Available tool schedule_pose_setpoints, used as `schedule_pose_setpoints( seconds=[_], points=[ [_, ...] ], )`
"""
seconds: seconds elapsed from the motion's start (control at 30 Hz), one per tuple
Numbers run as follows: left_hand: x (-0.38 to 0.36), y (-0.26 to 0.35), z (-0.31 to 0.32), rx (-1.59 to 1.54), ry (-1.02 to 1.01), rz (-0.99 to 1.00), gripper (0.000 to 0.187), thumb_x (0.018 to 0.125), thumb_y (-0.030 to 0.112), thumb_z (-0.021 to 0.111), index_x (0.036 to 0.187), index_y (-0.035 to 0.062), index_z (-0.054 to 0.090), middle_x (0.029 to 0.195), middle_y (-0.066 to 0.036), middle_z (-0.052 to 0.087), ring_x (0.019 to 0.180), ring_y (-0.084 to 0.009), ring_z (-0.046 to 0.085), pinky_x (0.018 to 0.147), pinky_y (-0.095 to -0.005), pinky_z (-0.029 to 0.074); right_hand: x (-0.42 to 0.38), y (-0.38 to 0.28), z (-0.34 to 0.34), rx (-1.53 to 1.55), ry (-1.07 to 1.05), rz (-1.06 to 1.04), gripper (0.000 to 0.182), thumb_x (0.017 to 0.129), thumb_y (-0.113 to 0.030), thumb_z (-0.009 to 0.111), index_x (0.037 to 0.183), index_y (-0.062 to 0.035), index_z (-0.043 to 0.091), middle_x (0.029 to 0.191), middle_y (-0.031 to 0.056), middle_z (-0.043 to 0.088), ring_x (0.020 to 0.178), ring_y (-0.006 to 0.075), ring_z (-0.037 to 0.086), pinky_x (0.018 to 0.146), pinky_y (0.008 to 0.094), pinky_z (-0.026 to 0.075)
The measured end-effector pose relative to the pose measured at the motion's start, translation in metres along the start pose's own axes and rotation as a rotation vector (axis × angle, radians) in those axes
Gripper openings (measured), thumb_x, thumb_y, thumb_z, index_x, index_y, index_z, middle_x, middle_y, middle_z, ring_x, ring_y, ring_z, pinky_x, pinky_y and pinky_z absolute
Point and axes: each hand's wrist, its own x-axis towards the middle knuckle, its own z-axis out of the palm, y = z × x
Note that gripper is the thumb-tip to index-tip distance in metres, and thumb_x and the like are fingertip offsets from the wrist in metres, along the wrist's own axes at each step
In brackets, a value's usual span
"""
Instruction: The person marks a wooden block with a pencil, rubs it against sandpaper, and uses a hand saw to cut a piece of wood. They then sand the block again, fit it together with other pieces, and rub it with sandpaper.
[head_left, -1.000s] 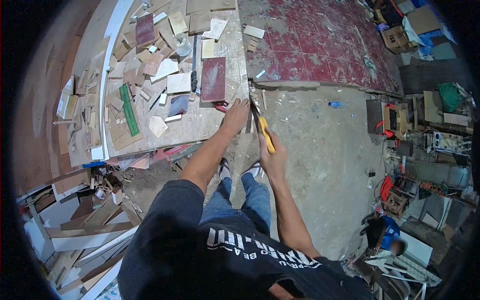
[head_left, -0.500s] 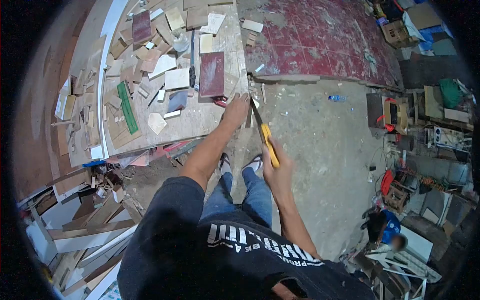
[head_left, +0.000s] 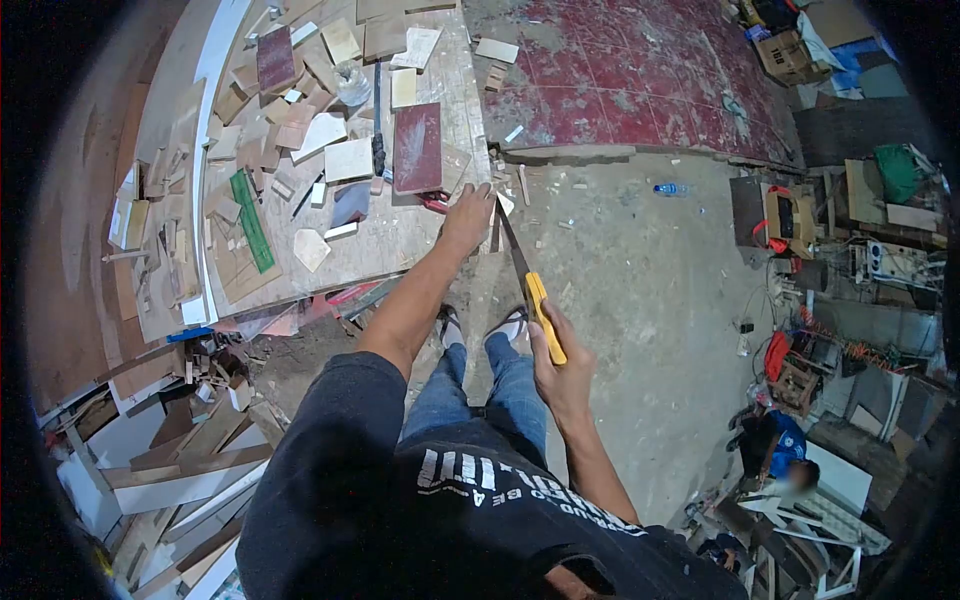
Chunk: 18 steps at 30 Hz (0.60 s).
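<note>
Gripping the yellow-handled saw (head_left: 545,318): right hand (head_left: 565,375), fingers closed round the handle. Blade (head_left: 515,245) slants up to the right edge of the tabletop (head_left: 370,250), its tip just beside the left hand (head_left: 468,220). Left hand: bent fingers rest at that edge, next to a small pale piece (head_left: 505,203); whether they grasp it, cannot tell.

Containers: clear vessel (head_left: 352,85) among wood offcuts (head_left: 348,160), contents unclear. Blue-tinted bottle (head_left: 671,189) lies on the floor (head_left: 640,300); contents unreadable. Brown box (head_left: 800,222), at right, contains something dark.

Change versus prior frame: saw drawn back toward the body, right hand lower; left hand remains at the edge.
</note>
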Motion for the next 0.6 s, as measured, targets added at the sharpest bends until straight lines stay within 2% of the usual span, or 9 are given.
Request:
schedule_pose_setpoints(
  seconds=[0.2, 0.27, 0.3, 0.5, 0.6],
  points=[
    [-0.001, -0.008, 0.003, -0.026, 0.032, 0.051, 0.037, 0.073, -0.003, 0.061, 0.111, -0.0011, 0.061, 0.117, -0.013, 0.054, 0.112, -0.0337, 0.050, 0.086, -0.0404, 0.055, 0.018, 0.014, 0.007, 0.048, -0.047, 0.031, 0.033, 0.089, -0.010, 0.067, 0.118, 0.0044, 0.062, 0.104, 0.0245, 0.069, 0.090, 0.0252, 0.072, 0.074, 0.0313, 0.055],
    [0.000, -0.004, -0.006, -0.078, 0.043, 0.027, 0.039, 0.071, -0.004, 0.062, 0.110, -0.0013, 0.062, 0.116, -0.014, 0.054, 0.111, -0.0338, 0.050, 0.087, -0.0397, 0.054, 0.018, 0.015, 0.008, 0.048, -0.026, -0.022, 0.032, 0.089, -0.009, 0.067, 0.118, 0.0048, 0.062, 0.105, 0.0242, 0.069, 0.092, 0.0267, 0.071, 0.075, 0.0324, 0.054],
    [0.003, -0.007, -0.004, -0.034, -0.067, 0.003, 0.055, 0.068, 0.005, 0.075, 0.119, -0.0014, 0.057, 0.125, -0.015, 0.053, 0.113, -0.0346, 0.049, 0.098, -0.0401, 0.046, 0.018, 0.014, 0.008, 0.050, -0.028, -0.025, 0.032, 0.089, -0.009, 0.067, 0.118, 0.0048, 0.062, 0.105, 0.0242, 0.069, 0.092, 0.0267, 0.071, 0.075, 0.0324, 0.054],
    [0.005, -0.006, 0.000, 0.016, -0.100, -0.025, 0.055, 0.067, 0.006, 0.075, 0.119, -0.0015, 0.057, 0.125, -0.014, 0.053, 0.113, -0.0337, 0.050, 0.096, -0.0388, 0.047, 0.043, 0.027, 0.032, 0.051, -0.022, 0.015, 0.032, 0.089, -0.011, 0.066, 0.117, 0.0040, 0.063, 0.107, 0.0261, 0.067, 0.096, 0.0304, 0.070, 0.078, 0.0351, 0.054],
    [0.005, -0.007, 0.003, 0.033, -0.106, -0.028, 0.055, 0.067, 0.006, 0.075, 0.119, -0.0011, 0.058, 0.125, -0.014, 0.052, 0.113, -0.0337, 0.050, 0.096, -0.0391, 0.047, 0.063, 0.045, 0.059, 0.041, 0.016, -0.058, 0.033, 0.089, -0.012, 0.067, 0.118, 0.0032, 0.063, 0.107, 0.0268, 0.067, 0.097, 0.0307, 0.070, 0.079, 0.0354, 0.054]
  ],
)
